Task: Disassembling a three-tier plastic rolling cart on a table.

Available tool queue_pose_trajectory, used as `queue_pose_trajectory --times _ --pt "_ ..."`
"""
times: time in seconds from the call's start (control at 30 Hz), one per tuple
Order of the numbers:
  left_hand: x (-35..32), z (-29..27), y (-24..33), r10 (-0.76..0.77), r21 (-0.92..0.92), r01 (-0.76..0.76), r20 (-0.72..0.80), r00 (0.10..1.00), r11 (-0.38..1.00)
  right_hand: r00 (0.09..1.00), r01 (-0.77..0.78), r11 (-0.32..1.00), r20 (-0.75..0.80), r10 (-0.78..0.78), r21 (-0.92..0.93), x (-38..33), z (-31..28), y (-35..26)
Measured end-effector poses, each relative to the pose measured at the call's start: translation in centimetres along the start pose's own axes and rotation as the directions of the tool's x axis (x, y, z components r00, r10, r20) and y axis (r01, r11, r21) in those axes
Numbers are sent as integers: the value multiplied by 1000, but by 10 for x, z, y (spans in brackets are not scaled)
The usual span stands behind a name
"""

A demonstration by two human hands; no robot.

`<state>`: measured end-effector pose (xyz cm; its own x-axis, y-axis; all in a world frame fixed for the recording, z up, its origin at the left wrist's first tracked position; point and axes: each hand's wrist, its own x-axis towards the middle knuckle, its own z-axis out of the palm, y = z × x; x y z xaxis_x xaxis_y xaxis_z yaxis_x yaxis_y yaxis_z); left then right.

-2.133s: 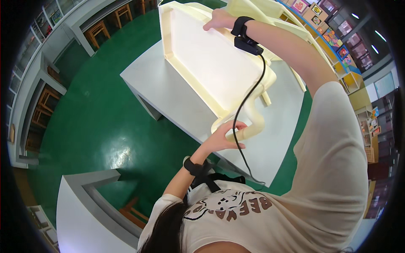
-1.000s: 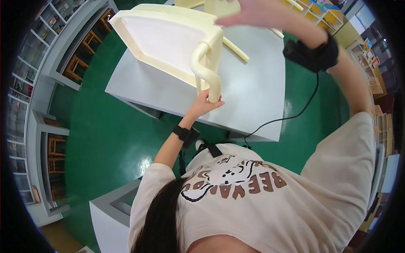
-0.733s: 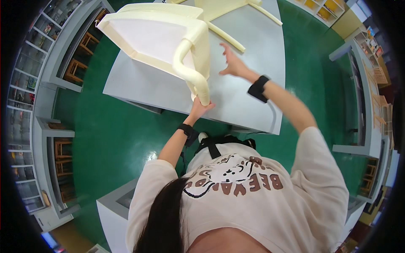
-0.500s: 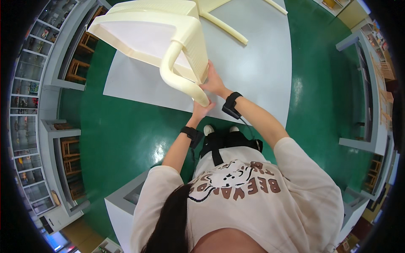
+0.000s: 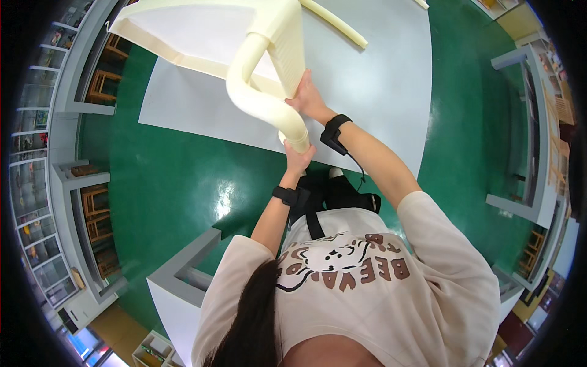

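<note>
Above a grey table [image 5: 373, 104]'s left part tilts a rimmed cream plastic panel [image 5: 189, 30], 1 curved tube [image 5: 263, 110] jutting from it. The left hand [image 5: 298, 159] clamps the tube's near end; the right hand [image 5: 310, 102] touches the panel's corner (I cannot tell if gripping). 2 black wrist straps [image 5: 334, 131] show.

- My T-shirt [image 5: 367, 312]: off-white, loose cut, rounded neckline.
- Chest print [image 5: 333, 257]: pale cartoon animal outlined in black, brown lettering around it.
- My sleeves [image 5: 441, 235], two: same off-white cloth, short and wide.
- My left hand [image 5: 298, 159] and right hand [image 5: 310, 101]: bare.
- Left wristband [image 5: 286, 194]: black, with a small black box attached.
- Right wristband [image 5: 337, 125]: black, boxy black unit attached, thin dark cable [image 5: 359, 166] trailing from it.
- My trousers [image 5: 347, 194]: black.
- Strap [image 5: 315, 226]: black, flat, at my waist.
- My shoe [image 5: 335, 172]: whitish, partly visible.
- My hair [image 5: 254, 315]: long, dark, hanging over the shirt front.
</note>
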<state>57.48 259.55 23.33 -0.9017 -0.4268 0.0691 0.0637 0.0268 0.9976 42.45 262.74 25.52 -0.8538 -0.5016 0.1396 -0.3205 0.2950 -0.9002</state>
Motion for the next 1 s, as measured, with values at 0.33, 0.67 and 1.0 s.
queue_pose_trajectory --times 0.33,0.67,1.0 --pt "15 -24 83 48 -253 34 310 949 967 971 57 948 -203 -126 -315 -6 -32 -71" --pt "55 -5 233 -117 -603 251 253 960 757 878 369 928 -310 -365 -48 20 -58 -142" --pt "50 14 228 -254 -652 185 -11 967 735 791 454 858 -335 -512 -241 24 -55 -139"
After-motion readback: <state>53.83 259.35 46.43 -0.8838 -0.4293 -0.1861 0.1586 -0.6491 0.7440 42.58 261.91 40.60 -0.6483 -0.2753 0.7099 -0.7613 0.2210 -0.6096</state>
